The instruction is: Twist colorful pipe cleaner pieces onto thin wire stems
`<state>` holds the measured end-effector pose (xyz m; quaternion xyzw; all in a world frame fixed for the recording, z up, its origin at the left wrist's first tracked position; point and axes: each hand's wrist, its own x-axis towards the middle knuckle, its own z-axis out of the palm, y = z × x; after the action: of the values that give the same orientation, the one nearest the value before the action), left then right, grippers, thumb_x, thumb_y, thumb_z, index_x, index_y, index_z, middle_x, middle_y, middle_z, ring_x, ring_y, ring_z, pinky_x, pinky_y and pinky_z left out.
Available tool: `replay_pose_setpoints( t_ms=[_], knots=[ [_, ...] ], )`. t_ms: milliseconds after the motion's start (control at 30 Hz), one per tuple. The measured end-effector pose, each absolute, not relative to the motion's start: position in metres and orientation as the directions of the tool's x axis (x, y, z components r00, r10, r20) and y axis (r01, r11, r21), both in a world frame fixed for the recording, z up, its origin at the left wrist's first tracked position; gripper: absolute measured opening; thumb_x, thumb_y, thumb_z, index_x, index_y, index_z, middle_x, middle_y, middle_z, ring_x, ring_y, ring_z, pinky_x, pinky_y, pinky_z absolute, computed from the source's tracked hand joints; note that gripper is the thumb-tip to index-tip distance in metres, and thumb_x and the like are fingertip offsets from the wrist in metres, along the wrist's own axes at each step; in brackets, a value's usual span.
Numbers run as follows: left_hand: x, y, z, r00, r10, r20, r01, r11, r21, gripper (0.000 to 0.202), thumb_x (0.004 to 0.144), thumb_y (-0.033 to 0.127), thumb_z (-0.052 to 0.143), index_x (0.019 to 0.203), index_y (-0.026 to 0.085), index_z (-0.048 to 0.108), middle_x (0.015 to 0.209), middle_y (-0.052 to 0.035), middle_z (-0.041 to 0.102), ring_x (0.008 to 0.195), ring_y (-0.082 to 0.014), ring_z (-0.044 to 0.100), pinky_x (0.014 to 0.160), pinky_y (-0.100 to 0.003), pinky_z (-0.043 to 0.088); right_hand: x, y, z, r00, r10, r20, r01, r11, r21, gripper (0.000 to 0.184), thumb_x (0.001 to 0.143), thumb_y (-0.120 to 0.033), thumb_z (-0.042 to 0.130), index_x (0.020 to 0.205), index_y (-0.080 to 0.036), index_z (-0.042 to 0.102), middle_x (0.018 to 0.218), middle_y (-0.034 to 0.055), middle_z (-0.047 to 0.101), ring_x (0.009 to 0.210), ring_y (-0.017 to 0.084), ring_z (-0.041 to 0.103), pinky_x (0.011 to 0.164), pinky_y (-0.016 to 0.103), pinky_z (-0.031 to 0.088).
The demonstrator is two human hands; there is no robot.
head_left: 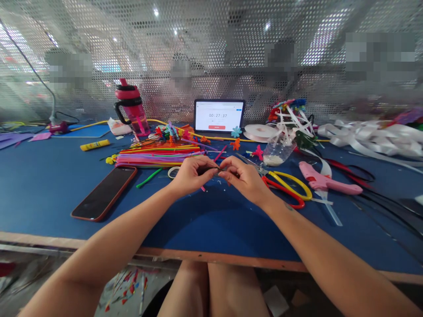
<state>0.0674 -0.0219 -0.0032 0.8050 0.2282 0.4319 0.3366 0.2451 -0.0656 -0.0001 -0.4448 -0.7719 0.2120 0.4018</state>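
Observation:
My left hand (193, 174) and my right hand (243, 176) meet above the blue table (214, 220), fingertips pinched together on a small dark piece (220, 170) held between them, too small to name. Behind the hands lies a stack of coloured pipe cleaners (158, 156). Scissors with yellow and red handles (286, 187) rest just right of my right hand. A pink glue gun (325, 181) lies further right.
A phone (104, 193) lies face up at the left. At the back stand a tablet showing a timer (219, 115), a pink bottle (131, 108), a plastic cup (277, 149), white ribbon (373, 136) and small finished flowers (236, 137). A glue stick (94, 145) lies far left.

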Motion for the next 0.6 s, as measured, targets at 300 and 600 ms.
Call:
replay_pose_setpoints(
  t_ms=[300,600],
  knots=[
    [0.0673,-0.0188,-0.0031,0.517,0.631,0.579,0.038,-0.692,0.721,0.013,0.077,0.024,0.06,0.083,0.014,0.066,0.075,-0.004,0.063,0.068,-0.0104,0.057,0.061,-0.021,0.045,0.2473,-0.0676,0.0062,-0.276,0.848,0.453,0.571,0.524,-0.632,0.027,0.091,-0.037,0.039,0.075,-0.019,0.05,0.048,-0.0049,0.051,0.047,0.009,0.049,0.056,0.023,0.036],
    [0.0661,-0.0208,-0.0025,0.505,0.651,0.567,0.06,-0.681,0.73,0.013,0.077,0.023,0.059,0.082,0.013,0.065,0.075,-0.0042,0.062,0.065,-0.01,0.055,0.058,-0.021,0.043,0.2472,-0.0642,0.0019,-0.279,0.855,0.437,0.505,0.518,-0.691,0.025,0.086,-0.044,0.046,0.081,-0.02,0.05,0.057,-0.0033,0.057,0.052,0.01,0.051,0.054,0.023,0.037]
  ],
)
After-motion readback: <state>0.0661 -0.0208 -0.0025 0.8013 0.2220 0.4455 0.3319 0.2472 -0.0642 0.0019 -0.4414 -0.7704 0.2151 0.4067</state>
